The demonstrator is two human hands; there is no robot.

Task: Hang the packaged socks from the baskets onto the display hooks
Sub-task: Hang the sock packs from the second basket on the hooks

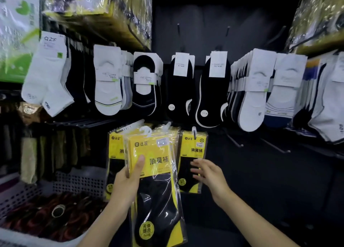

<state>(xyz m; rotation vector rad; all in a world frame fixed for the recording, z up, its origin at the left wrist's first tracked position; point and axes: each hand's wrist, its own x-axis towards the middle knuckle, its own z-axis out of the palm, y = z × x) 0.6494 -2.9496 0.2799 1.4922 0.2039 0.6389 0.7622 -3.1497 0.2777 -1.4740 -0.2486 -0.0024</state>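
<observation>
My left hand (126, 183) grips a stack of yellow-and-black packaged socks (158, 187), thumb across the front pack, white hanger tabs at the top. My right hand (208, 174) is open with fingers spread, just right of that stack and in front of a yellow sock pack hanging on a hook (193, 161). Another yellow pack (115, 148) hangs behind the stack on the left. Bare display hooks (234, 140) stick out of the dark panel to the right.
Rows of white and black socks (180, 86) hang above on hooks. A perforated basket (78, 181) with dark reddish goods stands at lower left. Olive socks (29, 159) hang at left. Wrapped yellow packs sit on upper shelves.
</observation>
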